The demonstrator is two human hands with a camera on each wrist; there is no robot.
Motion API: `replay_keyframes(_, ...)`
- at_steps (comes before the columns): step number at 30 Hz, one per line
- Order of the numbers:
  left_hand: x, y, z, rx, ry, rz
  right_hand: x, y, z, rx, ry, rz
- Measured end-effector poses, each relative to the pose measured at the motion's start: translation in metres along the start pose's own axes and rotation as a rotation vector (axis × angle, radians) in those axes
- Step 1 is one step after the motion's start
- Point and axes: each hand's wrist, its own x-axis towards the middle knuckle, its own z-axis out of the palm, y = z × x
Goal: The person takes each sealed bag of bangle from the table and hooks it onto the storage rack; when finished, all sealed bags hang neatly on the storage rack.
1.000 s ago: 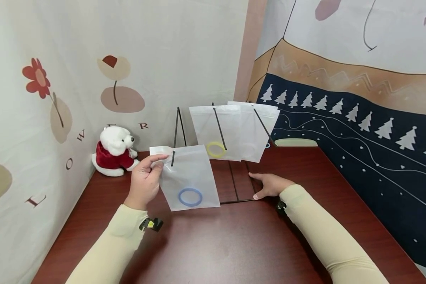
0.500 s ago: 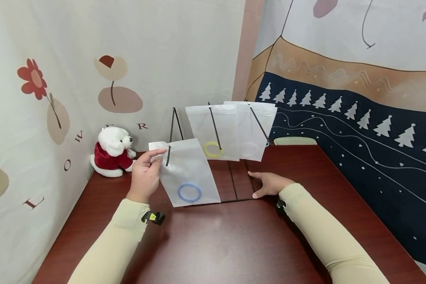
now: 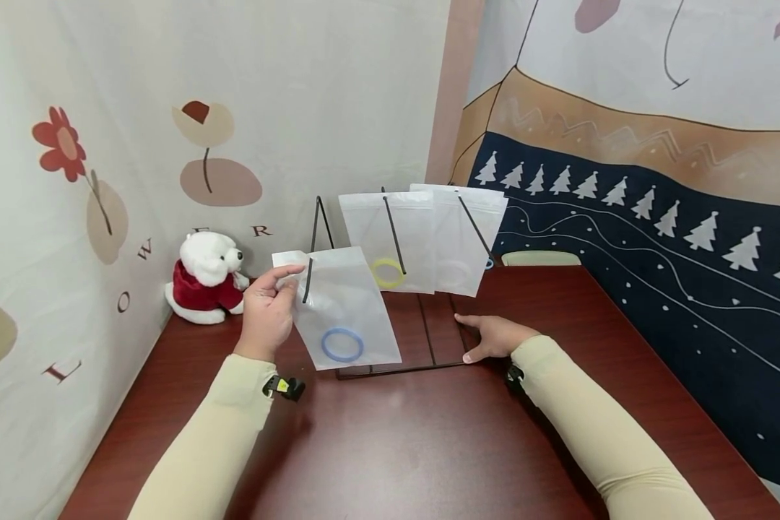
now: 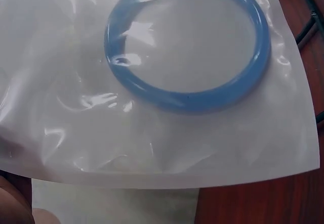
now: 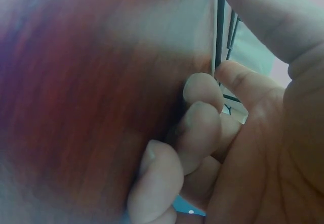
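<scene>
My left hand (image 3: 266, 314) pinches the top left corner of a white translucent zip bag (image 3: 347, 289). Inside the bag lies a blue bangle (image 4: 187, 101), large in the left wrist view. A black prong (image 3: 308, 282) of the wire display rack (image 3: 403, 370) pokes out through the bag's top, and the bag hangs out over the rack's front bar. At the rack's front right corner, my right hand (image 3: 499, 338) holds the base between thumb and index finger; its other fingers (image 5: 157, 183) are curled against the tabletop.
Two more white bags hang on the rack: the middle bag (image 3: 364, 231) with a yellow bangle (image 3: 388, 286), and the right bag (image 3: 471, 238). A white plush bear (image 3: 209, 278) in red sits at the back left. Printed cloth (image 3: 286, 108) backs the brown table (image 3: 416, 448).
The left hand and its bag have shifted up and back along the prong, so more of the prong shows in front. The front bar's left end has come into view. The right hand stays put.
</scene>
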Motion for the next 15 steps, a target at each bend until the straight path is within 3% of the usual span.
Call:
replay_keyframes(9, 0.014, -0.006, 0.001, -0.023, 0.034, -0.049, 0.002, 0.001, 0.0, 0.014, -0.001, -0.005)
replay_keyframes(15, 0.021, -0.01, 0.003, -0.033, 0.032, -0.035, 0.004, 0.002, 0.0, 0.014, 0.004, 0.003)
